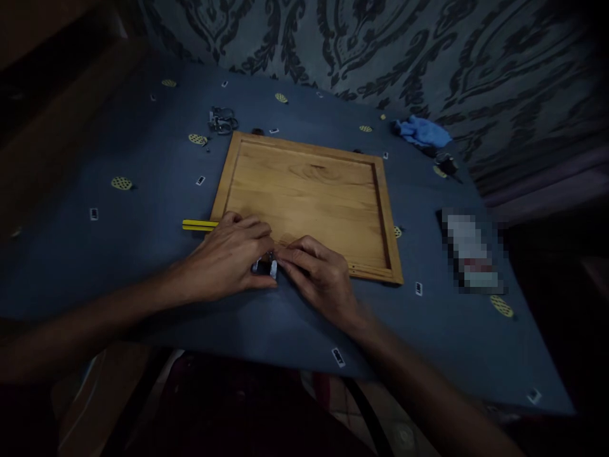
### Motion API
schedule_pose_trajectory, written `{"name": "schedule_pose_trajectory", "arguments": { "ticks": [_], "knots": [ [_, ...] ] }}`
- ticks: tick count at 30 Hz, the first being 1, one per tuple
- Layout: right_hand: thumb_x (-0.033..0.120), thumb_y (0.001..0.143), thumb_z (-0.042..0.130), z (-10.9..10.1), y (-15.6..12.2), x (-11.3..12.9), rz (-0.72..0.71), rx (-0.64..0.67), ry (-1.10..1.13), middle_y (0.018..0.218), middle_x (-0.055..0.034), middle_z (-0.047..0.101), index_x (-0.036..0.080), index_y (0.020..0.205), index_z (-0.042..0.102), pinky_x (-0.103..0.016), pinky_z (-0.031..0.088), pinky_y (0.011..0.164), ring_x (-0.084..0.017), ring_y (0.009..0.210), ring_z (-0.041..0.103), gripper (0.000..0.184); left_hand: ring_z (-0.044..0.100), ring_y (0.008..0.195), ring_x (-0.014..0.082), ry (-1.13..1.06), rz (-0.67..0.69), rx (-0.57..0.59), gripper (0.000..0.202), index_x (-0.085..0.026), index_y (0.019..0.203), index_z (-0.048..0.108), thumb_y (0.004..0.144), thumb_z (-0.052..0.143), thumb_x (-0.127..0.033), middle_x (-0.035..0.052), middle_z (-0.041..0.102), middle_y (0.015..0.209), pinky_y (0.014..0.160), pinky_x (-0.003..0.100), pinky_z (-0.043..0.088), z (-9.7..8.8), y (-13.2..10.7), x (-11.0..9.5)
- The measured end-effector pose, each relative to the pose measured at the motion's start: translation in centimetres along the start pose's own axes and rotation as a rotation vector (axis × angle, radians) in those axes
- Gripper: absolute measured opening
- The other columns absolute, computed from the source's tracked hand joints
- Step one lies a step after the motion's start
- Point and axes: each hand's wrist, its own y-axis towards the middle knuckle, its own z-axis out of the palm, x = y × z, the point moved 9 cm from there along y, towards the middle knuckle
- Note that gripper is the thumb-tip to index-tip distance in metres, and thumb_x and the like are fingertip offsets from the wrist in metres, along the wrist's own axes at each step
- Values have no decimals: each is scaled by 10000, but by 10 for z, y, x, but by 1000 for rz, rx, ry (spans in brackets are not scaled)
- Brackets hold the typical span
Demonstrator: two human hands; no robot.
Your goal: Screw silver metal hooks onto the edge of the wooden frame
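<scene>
A wooden panel with a raised frame (309,197) lies flat on the table, its recessed face up. At its near edge, left of the middle, my left hand (233,257) is closed around a small shiny metal fitting (273,269), mostly covered by the fingers. My right hand (321,273) meets it from the right, thumb and fingers pinched together at the fitting. Whatever is between those fingertips is too small to tell. From beneath my left hand a yellow stick with a dark line (197,225) juts out to the left.
Several metal fittings (222,119) lie in a pile beyond the panel's far left corner. A blue cloth (423,131) and a dark object (446,165) are at the back right. A pixelated object (473,251) lies on the right of the patterned blue table cover (157,152). A patterned wall (361,51) stands behind.
</scene>
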Motion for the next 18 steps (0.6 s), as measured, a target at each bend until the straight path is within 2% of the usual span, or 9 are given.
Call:
{"name": "schedule_pose_trajectory", "arguments": {
  "ticks": [8, 13, 18],
  "knots": [
    [183, 1004, 578, 2, -1, -5, 41, -8, 5, 839, -33, 682, 200, 1042, 761, -282, 576, 671, -148, 758, 673, 188, 555, 919, 230, 1, 24, -35, 404, -177, 1055, 706, 841, 761, -515, 37, 630, 926, 839, 369, 324, -1, -2, -1],
    [167, 997, 588, 2, 1, -3, 16, -29, 9, 828, -40, 694, 169, 998, 754, -273, 581, 677, -148, 757, 688, 166, 557, 933, 239, -1, 11, -24, 415, -169, 1059, 706, 842, 759, -519, 46, 630, 937, 843, 376, 327, -1, -1, -1],
    [167, 993, 591, 4, 1, -5, 53, -26, 12, 809, -35, 690, 176, 993, 755, -272, 570, 674, -149, 735, 684, 164, 561, 940, 236, 1, 19, -19, 397, -169, 1044, 699, 850, 755, -511, 48, 638, 940, 848, 374, 338, -2, -1, -2]
  ]
}}
